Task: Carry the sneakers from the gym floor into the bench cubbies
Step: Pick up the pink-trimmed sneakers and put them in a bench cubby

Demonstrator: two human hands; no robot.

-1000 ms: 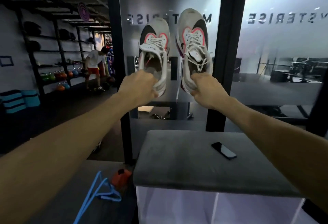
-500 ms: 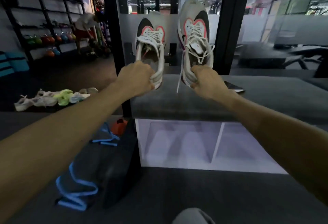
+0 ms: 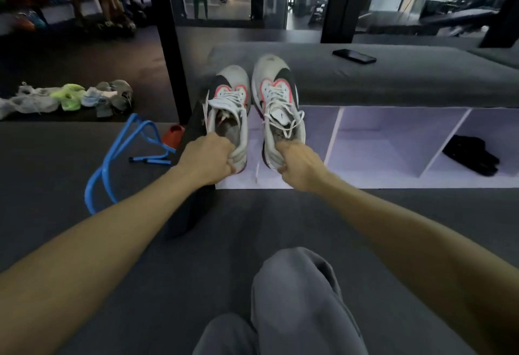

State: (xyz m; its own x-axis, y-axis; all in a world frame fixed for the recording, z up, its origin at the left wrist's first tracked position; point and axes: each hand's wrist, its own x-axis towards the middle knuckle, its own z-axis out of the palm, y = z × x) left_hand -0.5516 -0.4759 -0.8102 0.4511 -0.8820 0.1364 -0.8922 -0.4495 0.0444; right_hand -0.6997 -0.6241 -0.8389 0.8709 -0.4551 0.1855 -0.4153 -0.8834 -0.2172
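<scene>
Lowered from head height to the mouth of the bench, the pair of white sneakers now hangs in front of the leftmost cubby (image 3: 247,169); a second ago both shoes were held up against the frosted glass partition, and the wearer's viewpoint has dropped with them, a grey-trousered knee (image 3: 297,293) now filling the foreground. The left hand (image 3: 207,158) is clenched around the heel of the left sneaker (image 3: 229,110); the right hand (image 3: 297,166) pinches the heel collar of the right sneaker (image 3: 276,101); both shoes point toes-away, side by side, not yet resting on the cubby floor as far as can be told. Judged from this, the carry is all but over and the placing is about to begin; the shoes need only go forward and down into the opening.

Little stands in the way: the leftmost cubby looks bare, though the dark side panel of the bench (image 3: 196,130) sits just beside the left shoe and a loose lace (image 3: 257,170) dangles from the right one. A black glove (image 3: 471,158) lies in the right-hand cubby; a phone (image 3: 354,56) rests on the bench cushion (image 3: 393,82). More sneakers (image 3: 67,97) wait in a row on the floor to the left, near a blue hurdle (image 3: 120,155) and an orange cone (image 3: 173,136).
</scene>
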